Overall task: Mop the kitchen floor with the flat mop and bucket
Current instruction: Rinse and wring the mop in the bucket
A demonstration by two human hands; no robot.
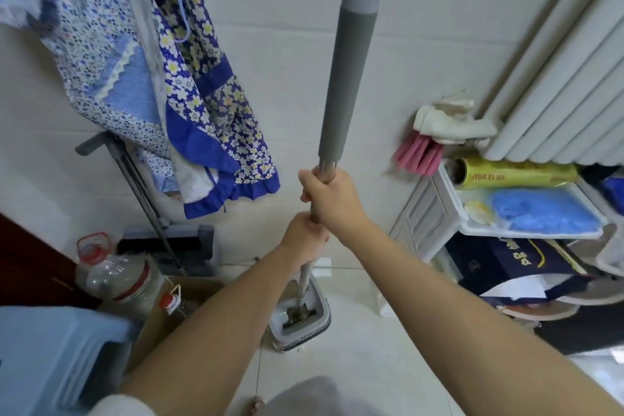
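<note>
Head view, one frame: flat mop, pole upright, its head standing folded in a slot of the bucket; likely being rinsed or wrung, which would explain the vertical hold. Right hand wrapped tight round the bare metal pole just below the grey foam sleeve; left hand wrapped round the pole directly beneath it, the two touching, stacked for a straight push or pull. Bucket on pale floor tile, below both hands. Left of the bucket: cardboard box, clear plastic jug with red cap. Right of the bucket: white shelf unit holding a foil roll, lettering reading "YA WRAP", remainder unclear. Above left: floral aprons hanging on the wall
</note>
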